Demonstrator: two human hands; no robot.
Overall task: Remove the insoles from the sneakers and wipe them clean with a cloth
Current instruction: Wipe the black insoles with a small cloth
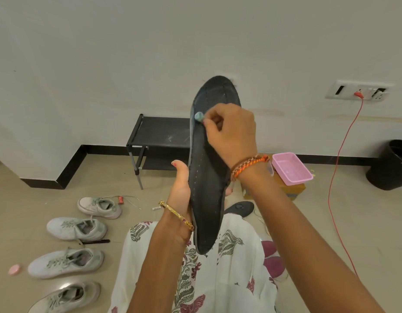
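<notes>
A dark grey insole (pixel 207 177) stands upright in front of me, toe end up. My left hand (pixel 180 188) grips its lower left edge, thumb up along the side. My right hand (pixel 229 132) is curled around a small bunched pale blue-green cloth (pixel 198 115) and presses it against the insole's upper part. A second dark insole (pixel 239 208) lies on the floor behind my lap. Several white sneakers lie in a row on the floor at the left, the farthest one (pixel 99 206) and the one below it (pixel 77 229) among them.
A black metal shoe rack (pixel 154 141) stands against the wall behind the insole. A pink plastic basket (pixel 291 169) sits on a box at the right, a black bin (pixel 391 163) beyond it. A red cable (pixel 337 168) hangs from a wall socket. A pink lid (pixel 15 269) and a black pen (pixel 96 241) lie near the sneakers.
</notes>
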